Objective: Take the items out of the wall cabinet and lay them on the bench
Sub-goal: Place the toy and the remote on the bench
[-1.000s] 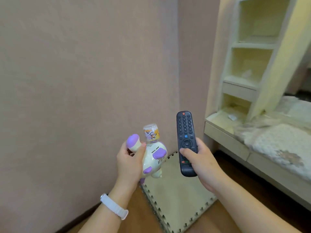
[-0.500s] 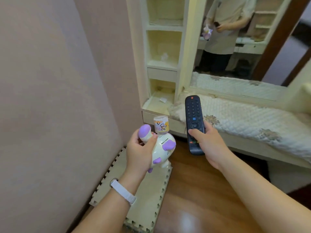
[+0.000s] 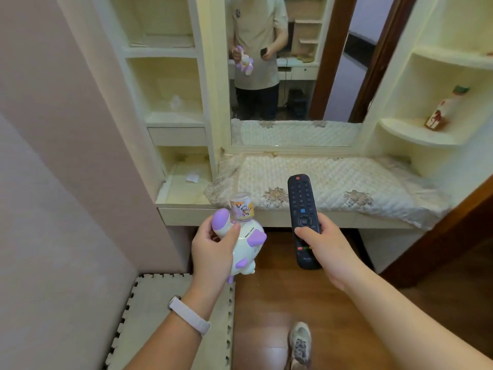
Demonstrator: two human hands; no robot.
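My left hand [image 3: 212, 248] grips a white and purple toy figure [image 3: 246, 241] together with a small yellow-labelled jar [image 3: 241, 208] that sticks up above it. My right hand [image 3: 324, 243] holds a black remote control [image 3: 302, 209], pointing it forward. Both hands hover in front of the bench [image 3: 320, 180], which is covered by a quilted cream cloth. The remote's tip overlaps the bench's front part in the head view.
A mirror [image 3: 293, 62] above the bench reflects a person holding the same items. Cream shelf niches [image 3: 170, 84] stand at the left, with a white scrap [image 3: 192, 178] on the lowest. A red and white bottle [image 3: 444, 108] sits on a right shelf. A foam mat [image 3: 165, 316] lies on the wooden floor.
The view has swung right from the bare wall to face the bench and mirror. Both hands keep their grips and are now closer to the bench.
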